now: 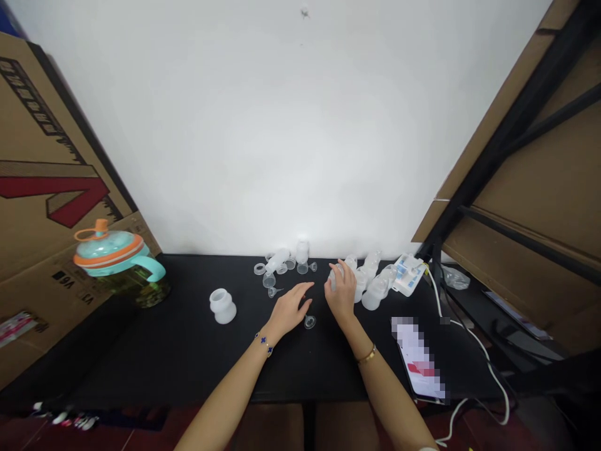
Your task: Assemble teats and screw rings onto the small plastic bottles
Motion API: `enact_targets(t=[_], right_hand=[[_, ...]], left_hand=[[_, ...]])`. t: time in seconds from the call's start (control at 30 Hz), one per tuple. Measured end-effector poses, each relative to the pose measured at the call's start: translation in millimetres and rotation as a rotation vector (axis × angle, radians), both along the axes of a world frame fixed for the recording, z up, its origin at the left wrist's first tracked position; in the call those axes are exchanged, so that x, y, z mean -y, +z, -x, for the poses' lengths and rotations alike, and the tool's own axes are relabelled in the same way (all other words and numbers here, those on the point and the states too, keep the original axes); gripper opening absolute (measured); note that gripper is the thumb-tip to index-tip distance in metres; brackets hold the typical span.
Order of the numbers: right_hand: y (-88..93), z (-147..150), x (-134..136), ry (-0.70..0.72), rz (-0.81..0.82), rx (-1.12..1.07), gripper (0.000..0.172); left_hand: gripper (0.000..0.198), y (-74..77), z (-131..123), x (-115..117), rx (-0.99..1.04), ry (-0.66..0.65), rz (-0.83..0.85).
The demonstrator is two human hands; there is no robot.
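My right hand [340,292] is curled around a frosted plastic bottle [333,277], its fingers closed over the near side, so most of the bottle is hidden and I can't make out its top. My left hand [290,309] holds nothing; its fingers lie together, half open, with the fingertips [307,287] just short of the bottle. A small clear funnel-shaped piece [310,322] lies near that hand, not touching it. On the black table [188,269], clear bottle parts [277,260] sit in a loose heap ahead on the left, and more frosted bottles [374,291] crowd together on the right, overlapping too much to count. A white collar-shaped piece [222,305] stands apart to the left. Further right lies a phone [417,358], its screen pixelated beyond reading, near a white cable [488,369]. At far left, a jug with a teal and orange lid [117,254] stands against a cardboard box [47,156].
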State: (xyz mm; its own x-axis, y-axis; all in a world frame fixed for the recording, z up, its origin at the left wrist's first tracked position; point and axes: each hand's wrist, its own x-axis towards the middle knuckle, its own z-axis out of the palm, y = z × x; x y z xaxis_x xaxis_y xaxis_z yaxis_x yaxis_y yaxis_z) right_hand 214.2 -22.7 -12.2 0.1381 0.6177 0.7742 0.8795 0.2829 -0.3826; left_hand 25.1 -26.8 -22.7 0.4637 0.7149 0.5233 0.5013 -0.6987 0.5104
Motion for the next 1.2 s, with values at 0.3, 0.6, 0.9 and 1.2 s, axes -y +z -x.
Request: enact_targets(t=[0.3,0.6,0.9,1.2], right_hand=[[-0.1,-6,-3,-0.056,-0.034,0.061,0.051],[-1.7,-8,-3,-0.095,-0.076,0.173,0.055],[2.0,-5,-2,-0.126,-0.099,0.241,0.053],[1.2,-2,0,-0.083,-0.068,0.235,0.055]], left_hand=[[0.042,1.0,0,0,-0.027,0.017,0.020],[0.037,-2.1,1,-2,-0.075,0.054,0.021],[0.028,-5.9,5,-9,-0.135,0.258,-0.041],[0.029,2.5,23,-20,-0.105,0.562,-0.084]])
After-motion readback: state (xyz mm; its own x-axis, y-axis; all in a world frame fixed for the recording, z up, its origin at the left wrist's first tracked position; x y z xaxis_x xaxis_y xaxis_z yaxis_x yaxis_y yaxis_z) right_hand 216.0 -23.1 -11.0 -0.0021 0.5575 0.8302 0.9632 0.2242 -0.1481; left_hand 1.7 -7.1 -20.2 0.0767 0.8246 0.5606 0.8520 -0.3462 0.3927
